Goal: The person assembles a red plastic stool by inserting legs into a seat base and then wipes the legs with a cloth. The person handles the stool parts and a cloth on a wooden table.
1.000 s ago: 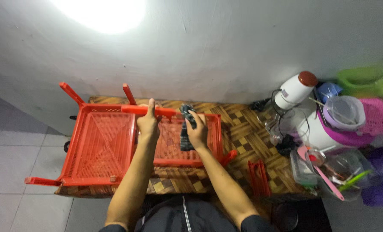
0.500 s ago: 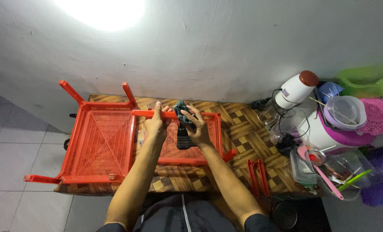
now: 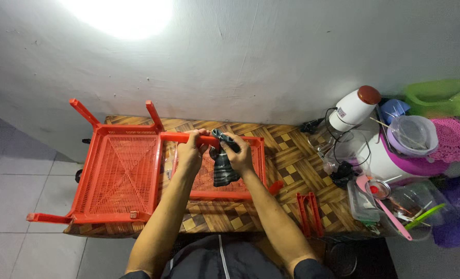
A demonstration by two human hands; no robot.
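Here the left hand point(image 3: 190, 151) grips the red shelf frame point(image 3: 213, 140) while the right hand point(image 3: 239, 154) clutches a dark cloth point(image 3: 223, 168) against it.

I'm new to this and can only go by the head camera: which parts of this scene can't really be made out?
- Dark cloth: its upper part is covered by the right hand.
- Red rack bar: the left hand hides the part in its grip.
- Purple tub: cut off by the right edge.
- Upper wall: washed out by lamp glare.
- Clear container: contents too small to tell.
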